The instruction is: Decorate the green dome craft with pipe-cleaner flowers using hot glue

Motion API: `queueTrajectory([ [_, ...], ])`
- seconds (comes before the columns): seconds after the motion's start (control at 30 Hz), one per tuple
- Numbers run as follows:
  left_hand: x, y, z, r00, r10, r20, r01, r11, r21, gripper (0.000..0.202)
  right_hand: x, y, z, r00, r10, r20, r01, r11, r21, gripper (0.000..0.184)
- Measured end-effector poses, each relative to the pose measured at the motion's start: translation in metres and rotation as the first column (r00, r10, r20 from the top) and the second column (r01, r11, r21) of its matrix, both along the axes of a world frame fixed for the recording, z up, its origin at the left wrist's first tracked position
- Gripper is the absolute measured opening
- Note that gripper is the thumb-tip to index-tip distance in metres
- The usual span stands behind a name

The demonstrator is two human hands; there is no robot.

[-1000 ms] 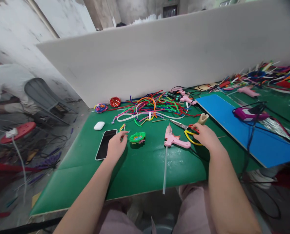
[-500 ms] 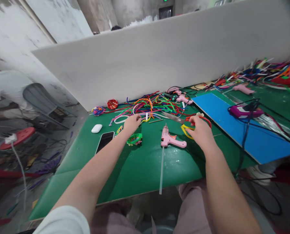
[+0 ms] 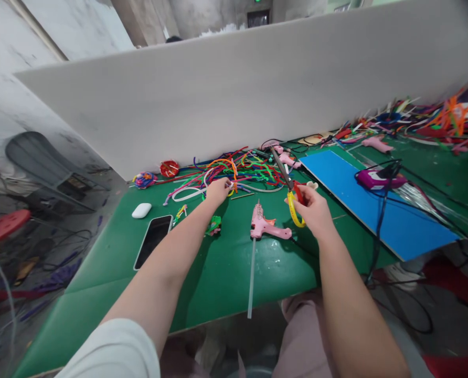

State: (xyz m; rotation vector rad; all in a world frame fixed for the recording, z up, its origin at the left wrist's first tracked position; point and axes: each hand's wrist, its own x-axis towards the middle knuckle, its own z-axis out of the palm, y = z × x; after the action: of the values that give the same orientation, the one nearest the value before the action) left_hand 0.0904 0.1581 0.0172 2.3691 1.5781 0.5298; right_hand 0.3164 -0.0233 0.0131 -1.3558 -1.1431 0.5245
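Observation:
My right hand (image 3: 311, 209) grips a pair of scissors (image 3: 284, 170) with one red and one yellow handle. Their blades look closed and point up toward the back of the table. My left hand (image 3: 219, 191) is at the near edge of a tangled pile of coloured pipe cleaners (image 3: 253, 170), its fingertips pinched together; what lies between them is too small to make out. Between my forearms lies a pink glue gun (image 3: 262, 224) with a long clear glue stick (image 3: 251, 278) in its rear. A small green woven piece (image 3: 214, 226) is partly hidden behind my left forearm.
A phone (image 3: 154, 241) and a white earbud case (image 3: 141, 210) lie on the left of the green table (image 3: 96, 294). Two small coloured balls stand by the white partition (image 3: 218, 100). To the right are a blue board (image 3: 368, 205), a purple device (image 3: 379, 179) and black cables.
The scissors have swung from pointing left to pointing up, and their handles have come closer together. My left hand stays pinched at the pile. The whole view has shifted slightly.

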Motion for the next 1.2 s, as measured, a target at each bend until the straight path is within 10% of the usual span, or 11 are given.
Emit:
queueTrajectory([
  [0.3,-0.026,-0.032,0.035,0.897,0.02,0.441,0.009,0.998,-0.064,0.036,-0.01,-0.01,0.02,0.975,0.187,-0.123,-0.201,0.972,-0.119,0.035],
  [0.47,-0.067,-0.113,0.055,0.581,0.037,0.813,0.233,0.95,-0.21,0.042,-0.027,-0.025,0.032,0.917,0.397,-0.035,-0.387,0.865,-0.321,0.046],
  [0.7,-0.121,-0.168,0.058,0.606,0.022,0.795,0.163,0.975,-0.151,0.037,-0.06,-0.046,0.05,0.715,0.678,0.169,-0.477,0.651,-0.591,0.055],
  [1.2,-0.124,-0.178,0.054,0.618,-0.143,0.773,0.429,0.885,-0.18,0.045,-0.074,-0.043,0.057,0.603,0.705,0.373,-0.37,0.662,-0.652,0.039],
])
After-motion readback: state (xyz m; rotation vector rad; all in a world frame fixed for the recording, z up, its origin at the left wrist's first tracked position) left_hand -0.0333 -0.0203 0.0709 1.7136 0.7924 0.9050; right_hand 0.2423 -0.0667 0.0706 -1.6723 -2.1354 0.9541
